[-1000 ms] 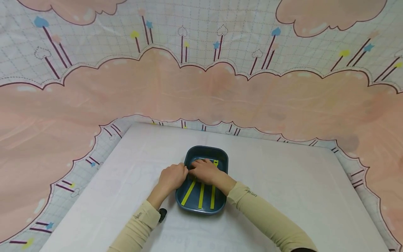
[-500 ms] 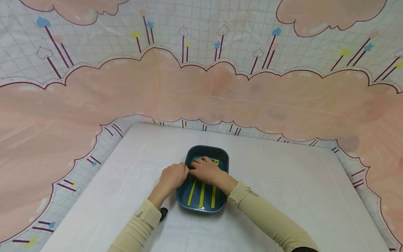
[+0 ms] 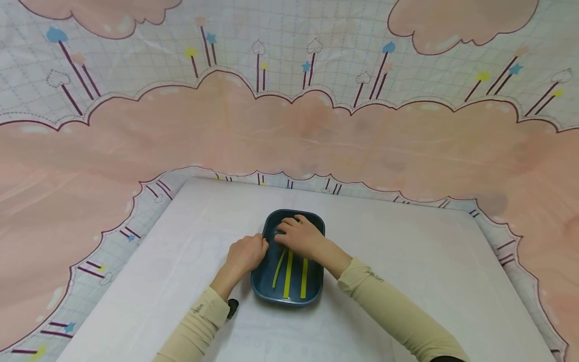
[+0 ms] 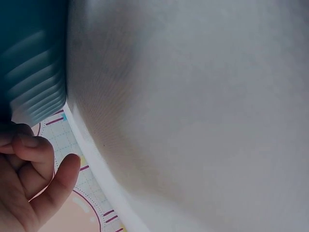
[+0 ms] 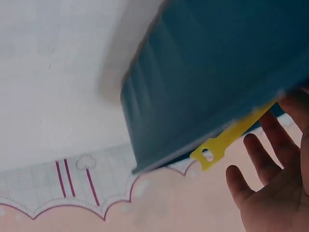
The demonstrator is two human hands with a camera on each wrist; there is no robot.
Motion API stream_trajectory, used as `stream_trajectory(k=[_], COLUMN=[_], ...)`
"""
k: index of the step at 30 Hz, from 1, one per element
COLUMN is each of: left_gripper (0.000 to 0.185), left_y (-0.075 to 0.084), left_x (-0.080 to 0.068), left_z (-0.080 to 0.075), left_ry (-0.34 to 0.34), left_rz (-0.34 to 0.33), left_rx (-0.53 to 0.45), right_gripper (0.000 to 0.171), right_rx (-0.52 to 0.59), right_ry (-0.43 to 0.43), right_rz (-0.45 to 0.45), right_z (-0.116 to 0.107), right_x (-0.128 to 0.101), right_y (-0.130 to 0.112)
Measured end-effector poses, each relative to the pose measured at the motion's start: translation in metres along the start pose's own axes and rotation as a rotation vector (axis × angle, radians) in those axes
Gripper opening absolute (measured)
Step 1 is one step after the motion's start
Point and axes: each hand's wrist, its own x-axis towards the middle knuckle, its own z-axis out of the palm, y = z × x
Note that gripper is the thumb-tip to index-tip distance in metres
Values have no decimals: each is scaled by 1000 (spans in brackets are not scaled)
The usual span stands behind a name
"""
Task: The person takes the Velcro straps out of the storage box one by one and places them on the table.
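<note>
A dark blue basin (image 3: pixel 264 296) with rounded corners contains several flat yellow strips, among them a middle strip (image 3: pixel 288 276) and a right strip (image 3: pixel 304 279) lying lengthwise. My left hand (image 3: pixel 246 251) grips the basin's left rim; in the left wrist view the fingers of that hand (image 4: pixel 34 179) are curled by the wall. Over the basin's far half, my right hand (image 3: pixel 300 236) pinches a yellow strip (image 3: pixel 279 269), which bends up from the floor. The right wrist view shows a notched, holed strip end (image 5: pixel 212 151) sticking out beyond the right hand (image 5: pixel 273 174). Its fingertips are partly hidden.
The basin stands on a white-covered table (image 3: pixel 398 276). Behind it hangs a patterned pink and white curtain (image 3: pixel 289 136). A small black object (image 3: pixel 232 307) sits at the left wrist.
My right hand has risen slightly toward the basin's far side. The left yellow strip's near end has moved up and the strip now bows. My left hand stays at the rim.
</note>
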Motion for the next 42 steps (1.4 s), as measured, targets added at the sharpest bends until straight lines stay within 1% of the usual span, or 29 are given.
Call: stream_trajectory(k=[8,13,16,23,30,32,37,42], left_gripper=[30,30,30,30,30,30,30,30], left_y=[-1,-2,-2,-1,-2,-2,-2,-1], left_x=[3,3,3,2,4,4,2,3], left_z=[3,4,5,5,6,7,6,6], left_ry=[-11,-5,1,8,2,3,7,2], left_rz=[-10,-6,-2,3,-3,-2,3,-5], left_rx=[-11,-14,-20,-17,-11,-12,-14,-20], right_gripper=[17,22,22,16,12,12,10,11], right_rx=[39,54,69,120,234,263,296,330], right_ry=[59,81,110,134,221,229,218,254], right_rz=[42,62,64,78,100,107,136,158], right_z=[-16,-22,-23,-28,-30,-30,-28,-27], right_x=[-19,-31,-37,-49,-63,-66,-71,-79], right_y=[15,24,28,35,42,43,46,51])
